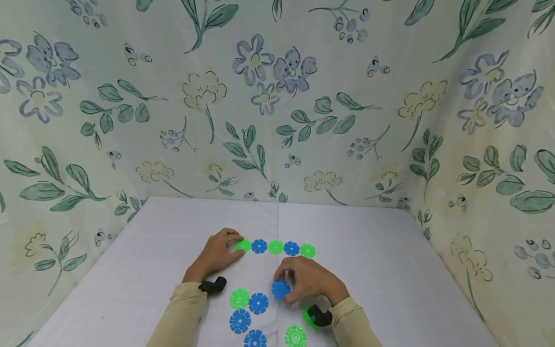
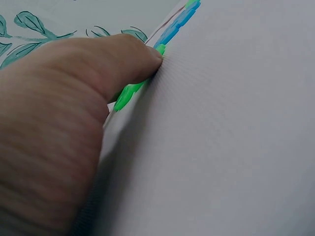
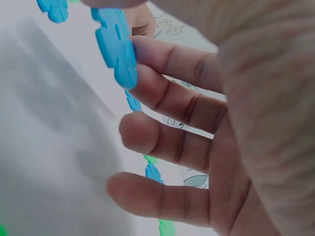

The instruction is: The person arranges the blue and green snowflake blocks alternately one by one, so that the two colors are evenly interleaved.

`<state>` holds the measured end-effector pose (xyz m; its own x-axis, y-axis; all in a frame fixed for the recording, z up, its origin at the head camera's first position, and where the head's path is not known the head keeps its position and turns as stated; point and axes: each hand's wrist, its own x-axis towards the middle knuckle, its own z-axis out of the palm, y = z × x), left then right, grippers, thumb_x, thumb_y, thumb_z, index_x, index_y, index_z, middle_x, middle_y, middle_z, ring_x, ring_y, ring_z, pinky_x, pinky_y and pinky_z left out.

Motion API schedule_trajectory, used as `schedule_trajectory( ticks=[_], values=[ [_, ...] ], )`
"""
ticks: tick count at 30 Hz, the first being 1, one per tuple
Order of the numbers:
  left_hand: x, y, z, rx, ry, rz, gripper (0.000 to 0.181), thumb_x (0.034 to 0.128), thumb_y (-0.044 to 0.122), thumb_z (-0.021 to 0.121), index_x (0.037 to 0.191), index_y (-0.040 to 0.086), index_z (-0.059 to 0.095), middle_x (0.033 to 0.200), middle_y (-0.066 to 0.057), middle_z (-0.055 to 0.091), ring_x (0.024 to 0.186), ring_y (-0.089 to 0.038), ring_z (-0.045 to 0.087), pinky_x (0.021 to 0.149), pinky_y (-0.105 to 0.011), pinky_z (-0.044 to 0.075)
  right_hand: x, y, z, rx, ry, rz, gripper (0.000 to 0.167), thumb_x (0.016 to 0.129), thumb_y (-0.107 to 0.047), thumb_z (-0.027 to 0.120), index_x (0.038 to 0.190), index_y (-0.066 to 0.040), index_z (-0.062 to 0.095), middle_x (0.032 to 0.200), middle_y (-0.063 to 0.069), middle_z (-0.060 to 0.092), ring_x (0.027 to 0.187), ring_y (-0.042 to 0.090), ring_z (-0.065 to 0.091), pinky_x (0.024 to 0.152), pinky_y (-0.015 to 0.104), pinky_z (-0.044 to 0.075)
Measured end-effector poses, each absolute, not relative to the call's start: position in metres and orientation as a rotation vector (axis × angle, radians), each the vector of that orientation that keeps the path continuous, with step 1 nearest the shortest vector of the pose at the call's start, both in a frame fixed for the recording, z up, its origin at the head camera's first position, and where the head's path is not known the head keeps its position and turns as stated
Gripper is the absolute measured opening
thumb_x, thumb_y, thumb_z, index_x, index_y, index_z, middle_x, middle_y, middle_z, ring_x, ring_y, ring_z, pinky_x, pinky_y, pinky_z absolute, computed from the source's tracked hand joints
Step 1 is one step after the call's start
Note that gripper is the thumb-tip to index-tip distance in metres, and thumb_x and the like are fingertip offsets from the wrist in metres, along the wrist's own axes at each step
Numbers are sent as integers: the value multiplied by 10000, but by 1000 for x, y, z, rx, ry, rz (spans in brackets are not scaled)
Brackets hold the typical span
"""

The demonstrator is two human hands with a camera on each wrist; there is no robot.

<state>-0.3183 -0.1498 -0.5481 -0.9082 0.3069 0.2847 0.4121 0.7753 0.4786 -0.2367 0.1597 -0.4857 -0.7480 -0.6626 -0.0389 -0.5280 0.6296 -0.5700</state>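
A row of alternating green and blue notched plastic discs lies across the white table. At its left end is a green disc [image 1: 244, 246], held at its edges by the thumb and fingers of my left hand [image 1: 213, 253]. The left wrist view shows that thumb [image 2: 133, 61] against green plastic, covering part of it. My right hand [image 1: 313, 278] pinches a blue notched disc [image 1: 281, 289] below the row. In the right wrist view this blue disc [image 3: 116, 46] stands tilted between thumb and fingertips, while the other fingers [image 3: 162, 194] are spread apart from it.
Nearer me on the left lie a loose green disc [image 1: 239, 299] and several blue discs [image 1: 240, 321]. To the right are a green disc [image 1: 296, 336] and another green disc [image 1: 309, 318], partly hidden by the black wrist camera [image 1: 320, 316]. Floral cloth [image 1: 277, 144] walls surround the table [image 1: 381, 270].
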Motion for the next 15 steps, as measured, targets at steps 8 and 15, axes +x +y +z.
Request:
schedule_trajectory(
  ticks=[8,15],
  values=[
    [-317,-149,-546,-556,-2798,-818,428,854,422,779,1239,247,712,1293,13,601,1231,-218,570,1011,-466,410,-237,168,-481,-899,2680,-841,387,668,-403,878,1002,-355,689,964,-223,644,795,74,563,700,224,494],
    [-317,-149,-545,-567,-2795,-815,428,857,423,777,1240,246,709,1289,15,600,1223,-212,571,1000,-464,411,-240,180,-478,-924,2837,-872,373,689,-381,882,1001,-358,679,911,-204,611,778,84,556,674,232,477]
  ],
)
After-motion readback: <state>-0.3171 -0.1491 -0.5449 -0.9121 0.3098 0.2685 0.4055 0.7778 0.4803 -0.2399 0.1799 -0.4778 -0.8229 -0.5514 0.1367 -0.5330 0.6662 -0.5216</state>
